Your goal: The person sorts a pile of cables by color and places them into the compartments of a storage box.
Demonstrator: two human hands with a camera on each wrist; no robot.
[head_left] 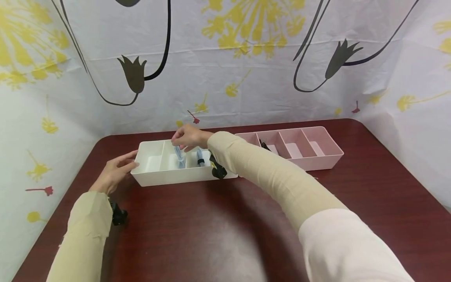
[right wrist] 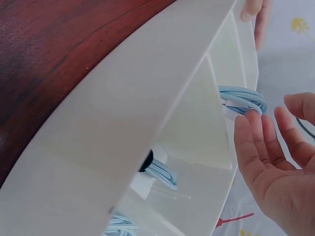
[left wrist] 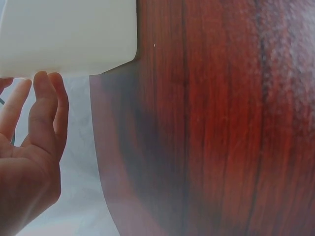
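A white divided organizer tray (head_left: pixel 183 176) stands on the table. My left hand (head_left: pixel 118 170) touches its left end with extended fingers; in the left wrist view the fingertips meet the end wall. My right hand (head_left: pixel 192 137) is over the tray's back rim, fingers loosely bent and thumb apart in the right wrist view. Beside those fingertips a light blue cable bundle (right wrist: pixel 243 98) leans up out of the second compartment from the left. Another blue cable bundle (head_left: pixel 200 157), with a black strap, lies in the compartment to its right. More blue cable (right wrist: pixel 120 227) shows lower in the right wrist view.
To the right, a pink divided tray (head_left: pixel 318 162) sits against the white one, partly behind my right forearm. A black item (head_left: pixel 264 145) lies in one of its compartments. The dark red wooden table (head_left: pixel 169 235) reaches back to a patterned cloth (head_left: pixel 197 66).
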